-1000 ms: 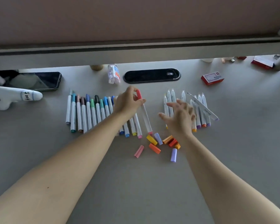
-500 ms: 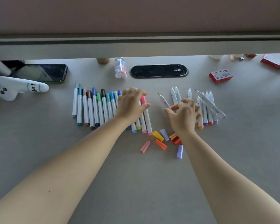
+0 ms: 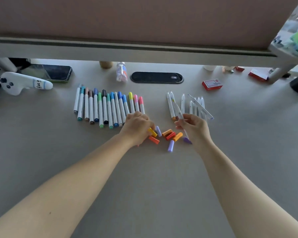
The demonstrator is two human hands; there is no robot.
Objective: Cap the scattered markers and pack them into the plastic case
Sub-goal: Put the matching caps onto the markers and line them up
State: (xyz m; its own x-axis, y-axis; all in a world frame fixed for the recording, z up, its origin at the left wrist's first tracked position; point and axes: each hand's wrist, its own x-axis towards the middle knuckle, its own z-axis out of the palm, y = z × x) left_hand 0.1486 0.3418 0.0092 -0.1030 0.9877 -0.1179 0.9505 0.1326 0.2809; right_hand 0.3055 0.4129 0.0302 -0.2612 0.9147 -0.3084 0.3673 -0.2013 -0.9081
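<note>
A row of capped markers (image 3: 108, 107) lies on the grey desk (image 3: 144, 177), left of centre. Several uncapped white markers (image 3: 193, 105) lie to the right. Loose caps sit between my hands: yellow (image 3: 153, 132), lilac (image 3: 158, 131), orange (image 3: 154, 140), red (image 3: 170, 136) and another lilac (image 3: 171, 146). My right hand (image 3: 194, 129) pinches an uncapped marker (image 3: 179, 112) that has a purple rear end (image 3: 187, 140). My left hand (image 3: 138, 127) is knuckles up, its curled fingertips at the yellow cap. What it holds is hidden.
A phone (image 3: 53, 73) and a white controller (image 3: 22, 83) lie at the back left. A small bottle (image 3: 122, 71), a black oval grommet (image 3: 156, 77) and a red box (image 3: 212, 84) stand behind the markers. A low shelf edge (image 3: 144, 50) overhangs the back.
My left hand left the capped row and came down to the loose caps. My right hand lifted one uncapped marker from the right group and drew it toward me.
</note>
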